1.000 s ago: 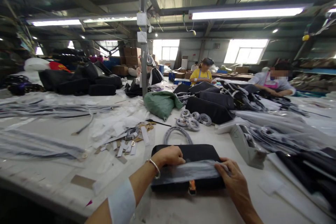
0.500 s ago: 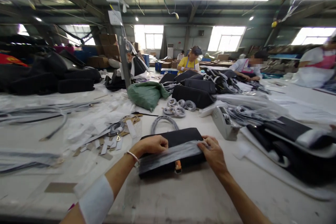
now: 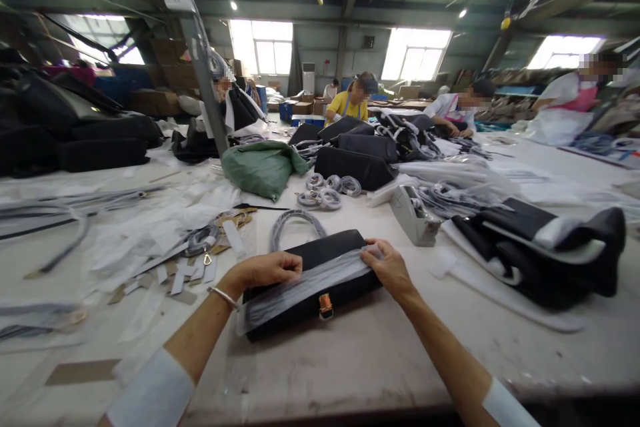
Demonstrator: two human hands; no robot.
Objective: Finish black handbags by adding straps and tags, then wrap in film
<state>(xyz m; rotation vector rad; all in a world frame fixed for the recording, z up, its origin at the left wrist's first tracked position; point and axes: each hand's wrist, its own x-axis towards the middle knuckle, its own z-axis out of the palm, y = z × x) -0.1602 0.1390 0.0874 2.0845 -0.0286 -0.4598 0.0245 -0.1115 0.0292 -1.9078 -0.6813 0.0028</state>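
A black handbag lies flat on the white table in front of me, with a grey handle loop behind it and an orange clasp at its front edge. A clear plastic strip runs across the bag's flap. My left hand presses down on the bag's left end with its fingers curled. At the right end my right hand pinches the strip. A bracelet circles my left wrist.
A grey tape dispenser stands right of the bag. More black bags lie at the right, coiled grey straps and a green sack behind, paper scraps to the left. Several people work at the far side.
The view has swung to the right and tipped down, so the bag now lies more to the left and slanted. Both hands keep their places on the bag and the strip.
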